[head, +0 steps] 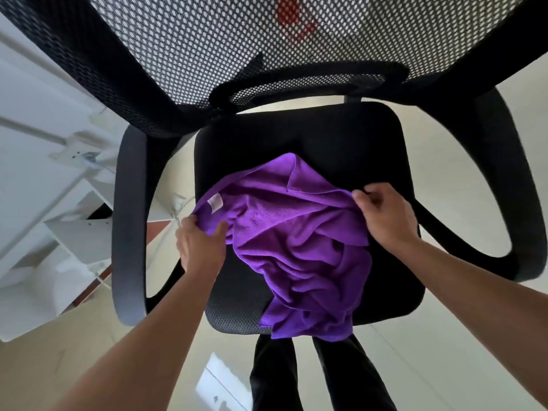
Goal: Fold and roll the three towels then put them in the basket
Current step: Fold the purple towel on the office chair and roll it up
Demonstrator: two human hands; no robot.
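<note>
Both bare forearms reach forward and down over a black office chair seat (341,137). The left hand (199,246) pinches the near-left corner of a purple towel (299,250), thumb on top and the other fingers (189,225) curled under the hem, just below a small white label (215,202). The right hand (385,216) grips the towel's right edge in a loose fist, knuckles up. Between the two hands the towel lies crumpled in soft, plush folds on the seat, its lower end spilling over the seat's front lip. Beyond the fingers, bare seat stays open up to the mesh backrest (237,40); curved armrests (130,226) bound both sides, with pale floor (474,351) around.
</note>
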